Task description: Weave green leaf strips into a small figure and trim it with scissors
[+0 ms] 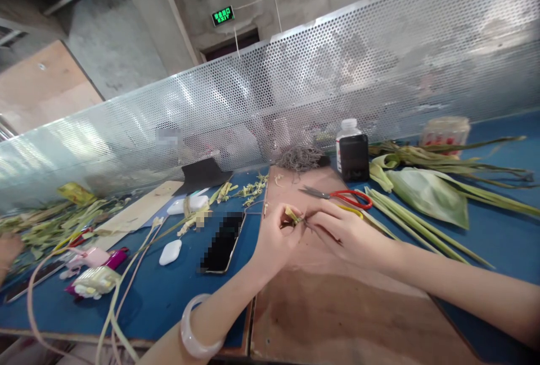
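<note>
My left hand point(276, 241) is closed around a small folded piece of yellow-green leaf point(291, 213), which shows between thumb and forefinger. My right hand point(348, 235) meets it from the other side, fingertips pinched together at the piece's dark, thin end. Whatever lies inside that pinch is too small to make out. Both hands are above a brown wooden board point(320, 314). Scissors with red handles point(354, 198) lie just beyond my right hand, blades pointing left. A yellow-handled tool point(352, 211) is partly hidden behind the same hand.
Green leaf strips point(415, 227) and a broad leaf point(430, 193) lie to the right. Behind stand a dark-fronted bottle point(353, 154), a jar point(446, 131) and tangled grey string point(298, 157). A phone point(223, 244) and white case point(171, 252) lie left. Another person's hand point(9, 252) is at far left.
</note>
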The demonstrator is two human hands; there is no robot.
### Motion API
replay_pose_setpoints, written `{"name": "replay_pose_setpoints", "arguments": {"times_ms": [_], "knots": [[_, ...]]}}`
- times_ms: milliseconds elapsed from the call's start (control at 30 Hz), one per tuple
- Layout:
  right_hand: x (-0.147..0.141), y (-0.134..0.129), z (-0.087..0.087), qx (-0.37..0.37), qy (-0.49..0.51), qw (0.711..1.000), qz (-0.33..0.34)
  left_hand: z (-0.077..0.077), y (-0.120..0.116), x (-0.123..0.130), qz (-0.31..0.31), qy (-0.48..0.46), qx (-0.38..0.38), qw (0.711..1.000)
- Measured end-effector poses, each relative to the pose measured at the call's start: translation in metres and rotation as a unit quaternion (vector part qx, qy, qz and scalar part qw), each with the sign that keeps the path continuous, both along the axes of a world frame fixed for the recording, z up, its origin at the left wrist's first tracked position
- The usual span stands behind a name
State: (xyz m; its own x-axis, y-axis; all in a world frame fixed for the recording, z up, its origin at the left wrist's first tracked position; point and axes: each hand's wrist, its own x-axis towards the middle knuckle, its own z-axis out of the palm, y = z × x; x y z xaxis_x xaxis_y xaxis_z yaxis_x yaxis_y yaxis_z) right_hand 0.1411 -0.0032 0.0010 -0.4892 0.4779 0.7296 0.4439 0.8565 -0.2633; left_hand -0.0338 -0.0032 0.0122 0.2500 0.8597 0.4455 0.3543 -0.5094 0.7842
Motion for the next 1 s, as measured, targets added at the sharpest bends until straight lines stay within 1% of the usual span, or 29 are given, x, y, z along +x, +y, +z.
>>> {"name": "replay_pose_setpoints", "arguments": {"times_ms": [100, 233, 333, 500, 600, 733, 833, 900, 1000], "knots": [[0.000, -0.001, 0.004, -0.012, 0.013, 1.000, 0.005, -0.002, 0.000, -0.002, -0.009, 0.009, 0.030, 0.999], [0.000, -0.004, 0.007, -0.039, 0.019, 0.999, -0.005, -0.002, 0.000, -0.004, -0.008, 0.063, 0.069, 0.996], [0.001, -0.005, 0.010, -0.055, 0.017, 0.998, -0.008, -0.001, 0.000, -0.004, -0.007, 0.081, 0.080, 0.993], [0.005, -0.003, 0.014, -0.066, 0.015, 0.997, 0.026, 0.003, 0.001, -0.005, -0.043, 0.057, 0.077, 0.995], [0.007, -0.002, 0.015, -0.071, 0.018, 0.997, 0.036, 0.003, 0.001, -0.007, -0.067, 0.031, 0.038, 0.997], [0.007, -0.003, 0.015, -0.038, 0.013, 0.998, 0.047, 0.003, 0.001, -0.008, -0.077, -0.015, -0.017, 0.997], [0.006, -0.006, 0.013, 0.002, 0.021, 0.999, 0.036, 0.005, 0.001, -0.005, -0.072, -0.062, -0.047, 0.994], [0.004, -0.008, 0.010, 0.032, 0.030, 0.999, 0.015, 0.008, 0.001, -0.003, -0.067, -0.093, -0.065, 0.991], [0.002, -0.009, 0.005, 0.083, 0.041, 0.995, -0.048, 0.010, 0.001, 0.000, -0.053, -0.131, -0.090, 0.986]]}}
